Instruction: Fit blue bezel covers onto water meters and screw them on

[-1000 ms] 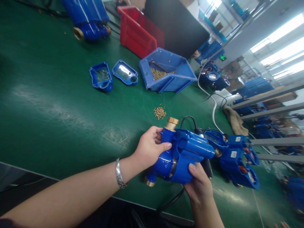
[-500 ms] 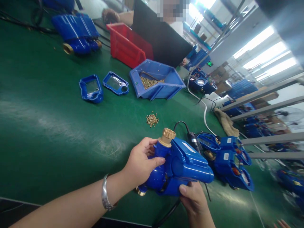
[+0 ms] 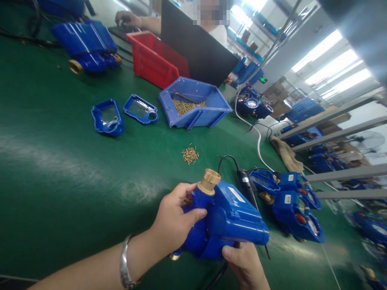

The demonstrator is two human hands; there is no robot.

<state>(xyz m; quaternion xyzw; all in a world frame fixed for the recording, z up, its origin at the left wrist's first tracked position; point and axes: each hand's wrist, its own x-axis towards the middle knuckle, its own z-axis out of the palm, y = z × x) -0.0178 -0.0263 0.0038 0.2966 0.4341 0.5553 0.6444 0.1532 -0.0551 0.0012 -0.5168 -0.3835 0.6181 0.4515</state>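
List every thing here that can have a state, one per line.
Left hand, shut on the meter near its brass end.
Right hand, shut on the meter's underside.
Meter, held above the table, lid closed.
Blue bin, open, partly filled with screws.
Red bin, open, contents hidden.
Covers, detached, lying loose.
Screw pile, loose on the table.
Screwdriver, lying unheld.

Bright ceiling lights (image 3: 332, 60) blown out top-right; edges warped, blurry.

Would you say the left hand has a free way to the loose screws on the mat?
Probably yes: only bare green mat lies between the left hand and the loose screws, though it grips the blue meter.
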